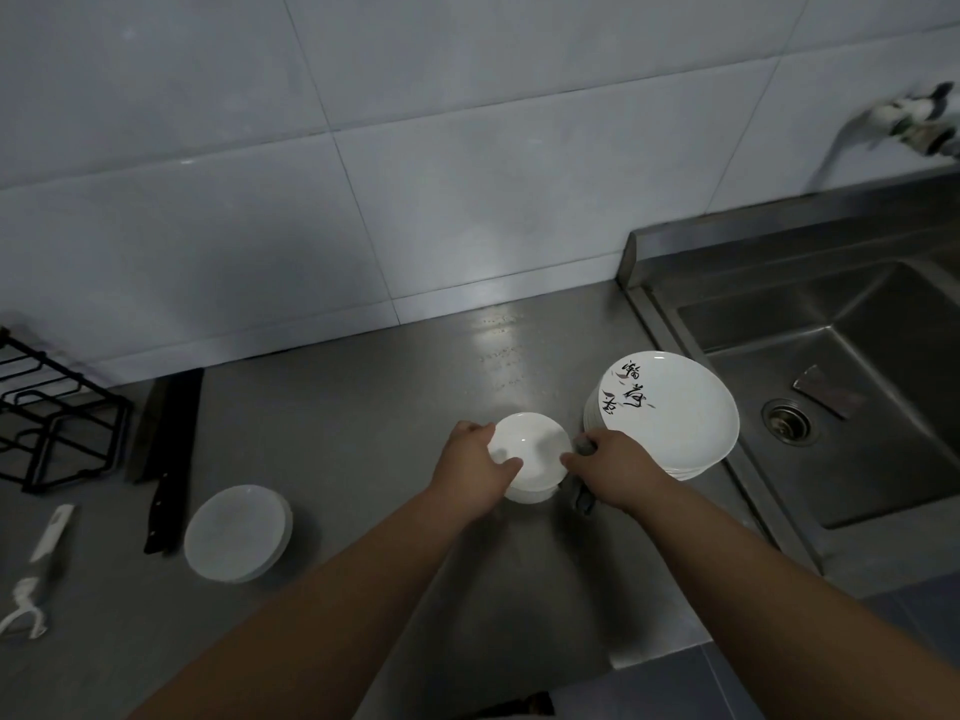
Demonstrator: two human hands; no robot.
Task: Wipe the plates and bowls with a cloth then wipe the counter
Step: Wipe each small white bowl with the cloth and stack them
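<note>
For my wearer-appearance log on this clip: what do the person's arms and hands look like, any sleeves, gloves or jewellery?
The left forearm and right forearm show no sleeves down to the frame edge; the left hand and right hand wear no gloves, and no watch, bracelet or ring is visible.

Large pale wall tiles [467, 148] rose behind the stainless-steel counter [337, 407]; the room was dim, with one soft patch of light [496, 324] glaring where wall met top; a steel sink [753, 324] adjoined on the right, a tap [914, 116] on the wall above it; grey floor tiles [779, 688] showed below.
</note>
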